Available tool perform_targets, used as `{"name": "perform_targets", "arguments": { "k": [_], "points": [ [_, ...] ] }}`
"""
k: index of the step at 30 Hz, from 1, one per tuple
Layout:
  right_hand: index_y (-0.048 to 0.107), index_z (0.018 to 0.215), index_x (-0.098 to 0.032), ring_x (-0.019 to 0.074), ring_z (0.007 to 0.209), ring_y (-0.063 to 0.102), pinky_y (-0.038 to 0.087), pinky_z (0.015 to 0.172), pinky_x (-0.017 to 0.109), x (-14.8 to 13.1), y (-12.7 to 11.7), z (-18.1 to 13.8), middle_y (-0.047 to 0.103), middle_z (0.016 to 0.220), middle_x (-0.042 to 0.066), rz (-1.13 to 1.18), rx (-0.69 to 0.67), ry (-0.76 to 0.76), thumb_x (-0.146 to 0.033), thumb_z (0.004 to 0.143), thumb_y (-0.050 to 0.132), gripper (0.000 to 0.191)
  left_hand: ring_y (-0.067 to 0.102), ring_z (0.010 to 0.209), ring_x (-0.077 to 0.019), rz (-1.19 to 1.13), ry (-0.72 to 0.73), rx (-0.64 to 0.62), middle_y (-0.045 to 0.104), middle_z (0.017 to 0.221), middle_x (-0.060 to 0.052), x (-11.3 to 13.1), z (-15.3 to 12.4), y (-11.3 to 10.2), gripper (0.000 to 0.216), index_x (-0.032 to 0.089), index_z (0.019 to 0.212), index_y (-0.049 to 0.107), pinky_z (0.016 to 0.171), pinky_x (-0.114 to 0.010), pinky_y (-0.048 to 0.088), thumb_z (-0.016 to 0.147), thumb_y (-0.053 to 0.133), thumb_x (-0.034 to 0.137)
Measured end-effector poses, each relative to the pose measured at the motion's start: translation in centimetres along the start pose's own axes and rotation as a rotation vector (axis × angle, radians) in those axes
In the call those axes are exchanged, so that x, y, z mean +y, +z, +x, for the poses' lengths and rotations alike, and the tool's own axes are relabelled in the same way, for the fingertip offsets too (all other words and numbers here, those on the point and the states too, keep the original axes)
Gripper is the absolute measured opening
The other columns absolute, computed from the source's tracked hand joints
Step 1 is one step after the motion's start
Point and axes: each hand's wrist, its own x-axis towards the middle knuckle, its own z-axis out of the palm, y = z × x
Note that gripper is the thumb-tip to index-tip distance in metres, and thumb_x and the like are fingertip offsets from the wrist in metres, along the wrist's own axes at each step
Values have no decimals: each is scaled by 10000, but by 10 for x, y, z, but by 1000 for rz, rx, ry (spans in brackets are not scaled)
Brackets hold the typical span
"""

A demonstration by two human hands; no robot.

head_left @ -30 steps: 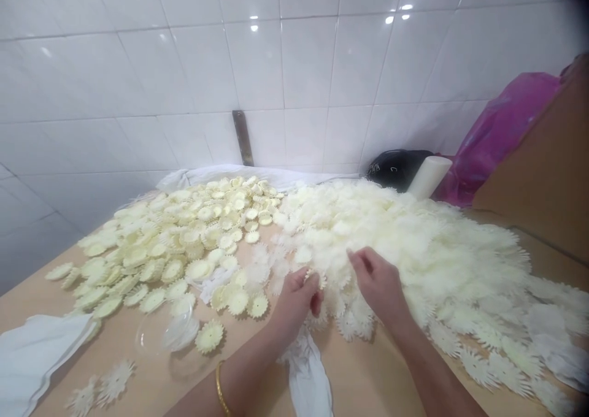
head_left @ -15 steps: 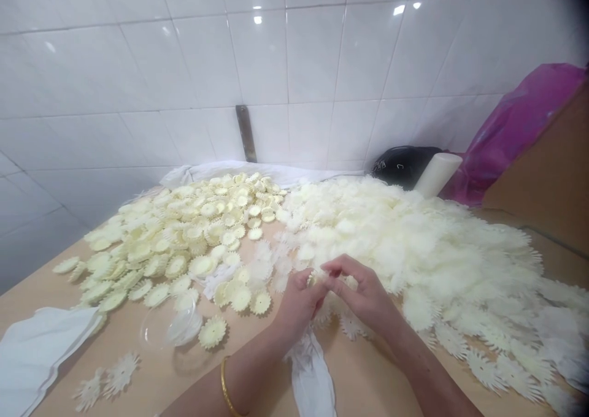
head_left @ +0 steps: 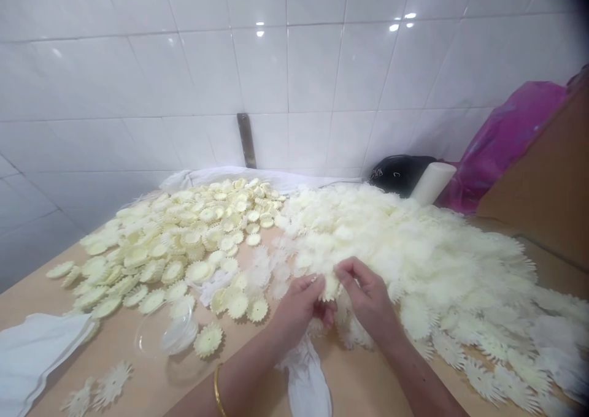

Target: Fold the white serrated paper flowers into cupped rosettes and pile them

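Note:
Between my two hands is a small cream disc with a toothed, petal-like edge. My left hand pinches it at its left side between thumb and forefinger, the other fingers curled below. My right hand is closed too, its thumb and fingertips pinched at the disc's right edge. Behind the right hand spreads a heap of flat, thin, pale toothed discs. To the left lies a pile of thicker, cupped cream toothed discs. One loose toothed disc rests left of my left forearm.
A clear round lid or dish lies on the table. White cloths lie at left and below my hands. At the back right are a white cylinder, a black bag, a pink plastic bag and a brown board.
My right hand has shifted slightly right, away from my left, so more of the disc's face shows between them. The whole view has tilted slightly.

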Motion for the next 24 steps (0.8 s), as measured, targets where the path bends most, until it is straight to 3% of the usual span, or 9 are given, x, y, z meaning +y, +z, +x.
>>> {"name": "perform_targets", "arguments": {
  "k": [8, 12, 16, 18, 21, 24],
  "points": [
    [429, 726, -198, 147, 689, 491, 392, 620, 271, 0, 6, -10, 487, 752, 33, -34, 20, -288, -205, 855, 347, 152, 519, 453, -101, -177, 30, 178, 538, 572, -14, 4, 5, 5, 265, 125, 685, 506, 436, -212, 394, 704, 596, 374],
    [446, 755, -200, 152, 719, 522, 405, 629, 269, -5, 5, -14, 525, 770, 40, 5, -15, -311, -204, 863, 339, 152, 514, 448, -99, -271, 12, 293, 534, 566, -18, 7, 8, 2, 214, 120, 695, 503, 416, -205, 387, 742, 562, 320],
    [421, 733, -200, 128, 615, 496, 377, 546, 236, -8, -1, -13, 504, 673, 7, -4, 140, -206, -240, 873, 342, 166, 505, 442, -74, -286, -77, 571, 583, 600, -72, 13, 10, -11, 159, 111, 717, 482, 441, -185, 406, 816, 452, 232],
    [405, 679, -199, 112, 539, 451, 348, 497, 220, -3, -3, -8, 448, 586, -23, -91, 134, -133, -272, 868, 361, 206, 509, 448, -75, -246, -41, 512, 594, 614, -79, 15, 9, -14, 147, 112, 732, 482, 442, -183, 405, 805, 473, 239],
    [345, 559, -197, 98, 468, 356, 295, 452, 214, 12, -1, 0, 345, 491, -47, -288, -15, -96, -316, 846, 396, 316, 502, 436, -80, -205, -3, 333, 587, 582, -54, 13, 7, -11, 147, 131, 710, 466, 412, -178, 373, 748, 554, 243],
    [396, 569, -190, 117, 539, 410, 327, 510, 230, 22, 1, 5, 428, 545, -23, -412, -77, -132, -312, 822, 431, 283, 449, 388, -62, -170, -24, 298, 555, 511, -6, 6, 7, -8, 192, 151, 693, 442, 375, -163, 314, 690, 615, 234]
  ]
}}
